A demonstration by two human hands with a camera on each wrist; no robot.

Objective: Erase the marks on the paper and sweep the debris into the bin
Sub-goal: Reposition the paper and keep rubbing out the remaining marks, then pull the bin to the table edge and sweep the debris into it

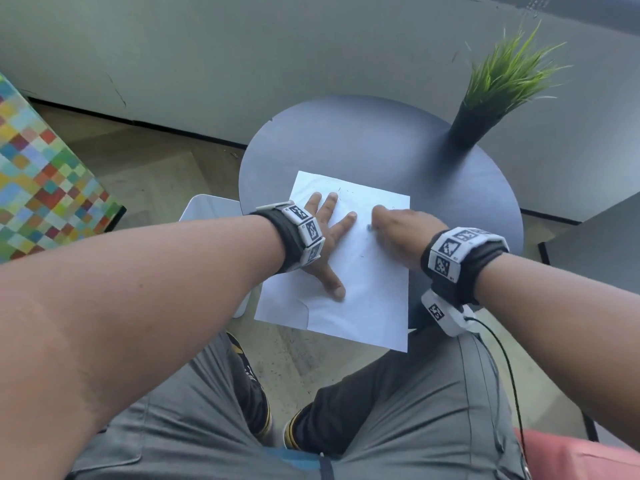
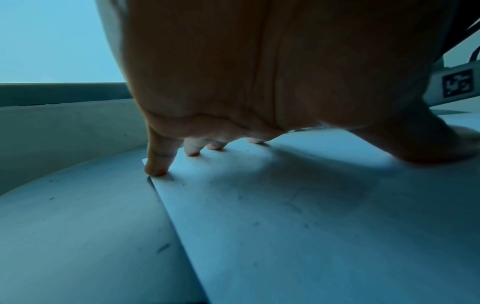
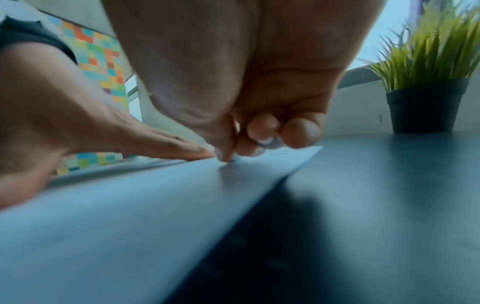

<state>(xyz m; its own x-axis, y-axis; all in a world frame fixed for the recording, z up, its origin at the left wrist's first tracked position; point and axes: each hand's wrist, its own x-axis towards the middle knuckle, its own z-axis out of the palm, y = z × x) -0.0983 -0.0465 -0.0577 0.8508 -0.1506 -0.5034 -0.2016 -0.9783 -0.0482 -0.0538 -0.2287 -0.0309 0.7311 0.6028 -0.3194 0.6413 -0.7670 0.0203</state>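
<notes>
Paper (image 1: 363, 289) pinned flat at table's (image 1: 346, 140) near edge by left hand (image 1: 327, 244), fingers spread, so sheet is kept steady. Eraser (image 1: 369, 227) pinched in right hand (image 1: 401, 233), rubbed mid-sheet. Bin (image 1: 207, 206) placed beside table's left edge.

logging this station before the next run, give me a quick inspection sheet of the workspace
surface: round dark table.
job's things: white paper sheet overhanging near edge; small pale eraser; white bin beside table.
clutter: potted green grass plant; dark crumbs on paper.
grippers: left hand presses paper flat; right hand pinches eraser on paper.
cables: black wire from right wristband.
surroundings: multicoloured checked panel, grey wall.
</notes>
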